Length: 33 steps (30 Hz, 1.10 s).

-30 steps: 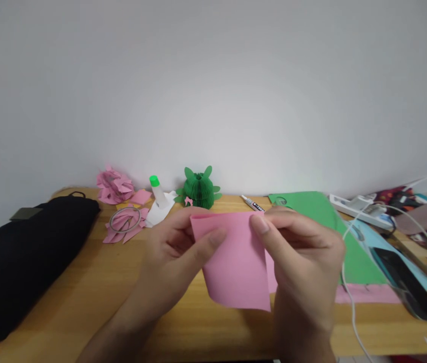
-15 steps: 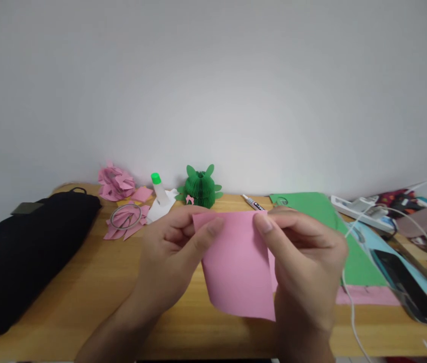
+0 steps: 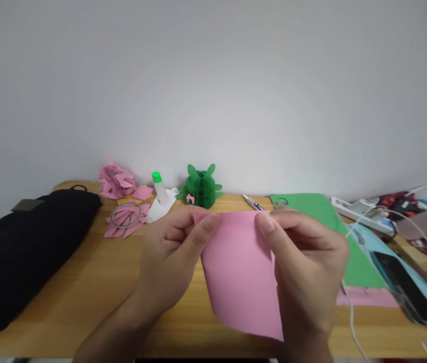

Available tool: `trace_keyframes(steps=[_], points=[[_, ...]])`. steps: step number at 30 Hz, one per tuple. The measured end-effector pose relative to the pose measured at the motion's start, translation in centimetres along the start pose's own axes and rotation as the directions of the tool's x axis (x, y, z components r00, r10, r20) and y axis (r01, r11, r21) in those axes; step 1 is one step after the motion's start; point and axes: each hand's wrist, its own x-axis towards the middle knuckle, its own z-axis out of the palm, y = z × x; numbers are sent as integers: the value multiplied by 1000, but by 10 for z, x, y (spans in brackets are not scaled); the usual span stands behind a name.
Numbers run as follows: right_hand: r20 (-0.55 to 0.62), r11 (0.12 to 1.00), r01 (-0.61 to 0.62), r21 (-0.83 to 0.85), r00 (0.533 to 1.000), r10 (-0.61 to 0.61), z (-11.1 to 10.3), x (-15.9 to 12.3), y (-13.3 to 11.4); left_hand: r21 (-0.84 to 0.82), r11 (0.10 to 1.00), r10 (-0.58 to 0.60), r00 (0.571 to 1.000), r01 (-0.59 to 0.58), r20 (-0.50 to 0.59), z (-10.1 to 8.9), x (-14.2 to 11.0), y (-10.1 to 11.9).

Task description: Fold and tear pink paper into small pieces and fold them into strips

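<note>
A wooden table (image 3: pixel 103 282) stands against a pale wall (image 3: pixel 213 75). At the left lies a bulky black cloth item (image 3: pixel 35 257), with a small loop at its far end and an olive patch (image 3: pixel 27 204) on top. Right of its far end, near the wall, sits a clump of crumpled pink paper (image 3: pixel 117 180). Just nearer are loose pink scraps (image 3: pixel 132 232), with a thin ring (image 3: pixel 141 214) lying on them. Next, to the right, a glue stick (image 3: pixel 160 189) with a green cap stands on white paper (image 3: pixel 156 209).

The person's left hand (image 3: pixel 171 257) comes in from the near edge, its thumb in front and fingers behind, pinching the upper left of a pink sheet (image 3: pixel 239 272). Beyond, by the wall, is a round, pleated green paper figure (image 3: pixel 202 189) with leaf-like pieces and a small pink shape (image 3: pixel 190 198) on its front. The pink sheet hangs between the two hands above the table, near the middle, its top edge straight and its lower part curving. Behind that top edge lies a slim tube (image 3: pixel 254 202) with a pale nozzle. The right hand (image 3: pixel 307 257) grips the sheet's upper right corner between thumb and fingers.

Farther right are a large green sheet (image 3: pixel 357 257), a pink strip (image 3: pixel 372 297) along its near edge, a white cable (image 3: pixel 352 317), a white power strip (image 3: pixel 362 216) at the far side, and a dark phone (image 3: pixel 408 290) overlapping a light blue sheet (image 3: pixel 394 252).
</note>
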Motion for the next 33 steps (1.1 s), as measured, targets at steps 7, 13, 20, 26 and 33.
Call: trace_keyframes(steps=[7,13,20,26,33], points=[[-3,1000,5,0,1000,-5,0,-2,1,44,996,80,996,-81,31,-3,0,-5],[3,999,34,9,999,-34,1,0,0,64,993,101,994,-103,32,-2,1,-2],[-4,997,75,-11,997,-75,1,-1,-1,-80,997,-5,998,10,62,-2,0,-2],[-10,996,87,-26,996,-87,1,-1,0,-286,947,-119,987,145,105,0,0,-6],[27,994,102,-36,994,-102,3,-1,3,-331,909,-210,963,255,167,4,1,-8]])
